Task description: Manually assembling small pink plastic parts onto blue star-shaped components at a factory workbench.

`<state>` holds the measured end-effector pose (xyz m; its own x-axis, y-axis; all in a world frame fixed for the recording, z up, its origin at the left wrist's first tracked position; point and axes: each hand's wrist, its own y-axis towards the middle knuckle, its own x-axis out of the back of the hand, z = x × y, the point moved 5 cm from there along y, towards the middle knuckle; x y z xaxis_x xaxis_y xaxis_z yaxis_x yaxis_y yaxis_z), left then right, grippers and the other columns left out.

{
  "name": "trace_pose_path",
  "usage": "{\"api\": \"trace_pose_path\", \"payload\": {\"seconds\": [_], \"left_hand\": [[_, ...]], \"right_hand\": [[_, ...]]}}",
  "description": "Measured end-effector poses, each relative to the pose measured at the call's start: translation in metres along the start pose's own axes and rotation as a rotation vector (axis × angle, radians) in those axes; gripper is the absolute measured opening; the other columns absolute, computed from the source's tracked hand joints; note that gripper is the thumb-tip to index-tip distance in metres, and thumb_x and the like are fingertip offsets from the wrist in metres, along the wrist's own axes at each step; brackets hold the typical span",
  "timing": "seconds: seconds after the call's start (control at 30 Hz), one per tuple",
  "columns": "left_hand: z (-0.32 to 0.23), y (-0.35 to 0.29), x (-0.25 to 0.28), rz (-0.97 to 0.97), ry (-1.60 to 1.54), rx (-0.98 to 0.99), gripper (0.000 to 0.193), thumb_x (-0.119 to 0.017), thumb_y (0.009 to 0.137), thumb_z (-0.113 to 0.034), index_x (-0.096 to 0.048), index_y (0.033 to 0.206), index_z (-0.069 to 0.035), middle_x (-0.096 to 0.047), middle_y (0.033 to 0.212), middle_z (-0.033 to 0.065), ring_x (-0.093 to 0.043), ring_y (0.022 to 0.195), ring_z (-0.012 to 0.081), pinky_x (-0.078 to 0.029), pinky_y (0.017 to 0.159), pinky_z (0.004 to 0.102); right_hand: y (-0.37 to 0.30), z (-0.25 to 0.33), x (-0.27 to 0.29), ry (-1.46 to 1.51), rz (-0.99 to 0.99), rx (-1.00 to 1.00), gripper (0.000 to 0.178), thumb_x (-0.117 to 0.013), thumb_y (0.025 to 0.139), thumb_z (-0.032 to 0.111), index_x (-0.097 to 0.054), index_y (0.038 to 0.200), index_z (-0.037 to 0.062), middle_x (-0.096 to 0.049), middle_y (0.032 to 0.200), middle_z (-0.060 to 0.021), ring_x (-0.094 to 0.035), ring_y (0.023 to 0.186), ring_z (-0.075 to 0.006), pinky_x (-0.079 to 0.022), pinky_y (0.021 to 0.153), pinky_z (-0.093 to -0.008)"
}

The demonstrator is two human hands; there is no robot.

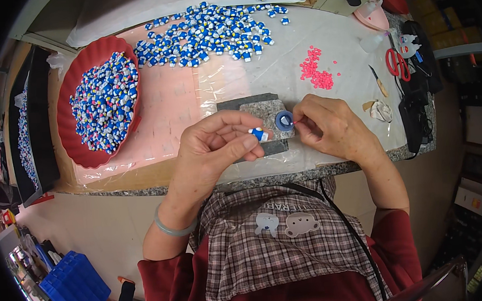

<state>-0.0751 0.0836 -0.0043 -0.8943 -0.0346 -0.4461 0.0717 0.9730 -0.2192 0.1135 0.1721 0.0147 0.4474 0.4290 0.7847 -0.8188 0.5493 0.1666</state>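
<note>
My left hand (217,141) pinches a small blue-and-white figurine (259,134) between thumb and fingers, over a speckled stone block (256,112). On the block's right part sits a small round blue cap (284,121) with something whitish inside. My right hand (329,123) is at the cap's right edge, its thumb and fingertips pinched together. A thin reddish-pink tip (294,123) shows from those fingertips, at the cap; its full shape is hidden. Behind the right hand lies a loose pile of tiny pink pieces (320,79).
Many similar figurines (209,34) lie across the table's back. A red scalloped tray (64,116) at left holds more, some with pink parts. Red-handled scissors (397,64), a knife (381,85) and crumpled white tissue (381,111) lie at right. A granite edge (288,178) runs along the front.
</note>
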Motion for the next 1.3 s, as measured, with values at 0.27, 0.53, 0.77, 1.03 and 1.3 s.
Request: {"api": "trace_pose_path", "payload": {"seconds": [0.27,0.53,0.77,1.03,1.3], "left_hand": [[0.004,0.000,0.000,0.008,0.026,0.004,0.026,-0.067,0.089,0.003,-0.064,0.115,0.004,-0.070,0.109,0.0179,-0.070,0.084,0.0155,-0.058,0.076,0.0263],[0.007,0.003,-0.009,0.023,-0.032,0.045,0.028,-0.067,0.089,0.005,-0.065,0.117,0.006,-0.069,0.108,0.0136,-0.069,0.082,0.0156,-0.058,0.072,0.0255],[0.012,0.007,-0.016,0.058,-0.015,0.036,0.024,-0.067,0.089,0.004,-0.065,0.113,0.005,-0.069,0.110,0.0149,-0.069,0.085,0.0157,-0.058,0.075,0.0262],[0.013,0.009,-0.026,0.090,-0.086,-0.075,0.020,-0.066,0.091,0.002,-0.065,0.110,0.004,-0.066,0.116,0.0176,-0.068,0.095,0.0181,-0.057,0.085,0.0281],[0.014,0.012,-0.037,0.056,0.007,-0.051,0.017,-0.066,0.090,0.006,-0.067,0.107,0.005,-0.065,0.115,0.0152,-0.066,0.102,0.0183,-0.055,0.090,0.0302]], "right_hand": [[0.006,0.012,0.004,-0.107,0.005,0.059,0.023,-0.070,0.072,-0.006,-0.056,0.089,0.0020,-0.061,0.080,-0.0108,-0.065,0.066,-0.0280,-0.052,0.058,-0.0370],[-0.002,0.003,0.013,0.152,-0.062,-0.106,0.017,-0.069,0.073,-0.008,-0.061,0.085,0.0003,-0.061,0.077,-0.0054,-0.063,0.063,-0.0137,-0.051,0.057,-0.0255],[-0.013,0.006,0.017,0.251,-0.180,-0.120,0.015,-0.069,0.073,-0.008,-0.061,0.084,-0.0007,-0.063,0.079,-0.0056,-0.062,0.066,-0.0111,-0.052,0.061,-0.0233],[-0.021,0.007,0.016,0.352,-0.265,-0.109,0.014,-0.067,0.072,-0.008,-0.061,0.083,-0.0014,-0.063,0.080,-0.0059,-0.060,0.067,-0.0111,-0.051,0.061,-0.0228],[-0.028,0.014,0.018,0.366,-0.297,-0.113,0.015,-0.068,0.071,-0.009,-0.062,0.084,-0.0024,-0.064,0.081,-0.0070,-0.060,0.068,-0.0112,-0.050,0.061,-0.0229]]}}
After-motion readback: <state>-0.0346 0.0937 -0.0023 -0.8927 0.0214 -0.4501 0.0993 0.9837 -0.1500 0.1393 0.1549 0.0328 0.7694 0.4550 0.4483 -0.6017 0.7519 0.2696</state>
